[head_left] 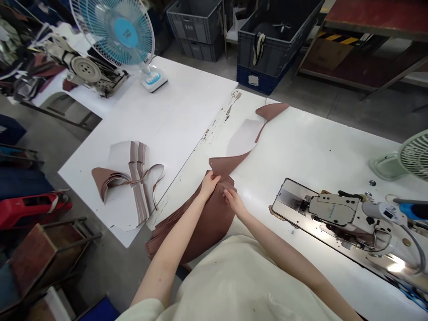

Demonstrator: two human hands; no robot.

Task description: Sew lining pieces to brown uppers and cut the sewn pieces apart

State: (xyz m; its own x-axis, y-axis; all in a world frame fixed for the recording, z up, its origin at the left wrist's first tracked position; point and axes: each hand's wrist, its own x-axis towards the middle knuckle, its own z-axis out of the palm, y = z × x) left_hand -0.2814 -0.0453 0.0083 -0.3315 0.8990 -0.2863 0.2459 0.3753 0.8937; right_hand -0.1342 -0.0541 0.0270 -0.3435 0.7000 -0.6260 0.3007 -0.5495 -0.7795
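Observation:
Near the table edge in front of my body, my left hand (209, 185) pinches the top of a brown leather-like piece (229, 164). Close beside it, my right hand (234, 201) has its thumb and fingers closed on the edge of a brown piece. Beneath both hands hangs a stack of brown leather-like pieces (214, 223), fanned out along the left and partly hidden by my left forearm. From my left hand, a chain of curved brown pieces runs away over the table to a pointed piece (272, 110), with a pale panel (245, 136) beside it.
On the left lies a strap-tied bundle of cut pieces (137, 183). A sewing machine (334, 209) is set into the white table (301, 142) at right. A blue fan (125, 33) and a green fan (417, 154) stand on the tables. Grey crates (267, 55) are beyond.

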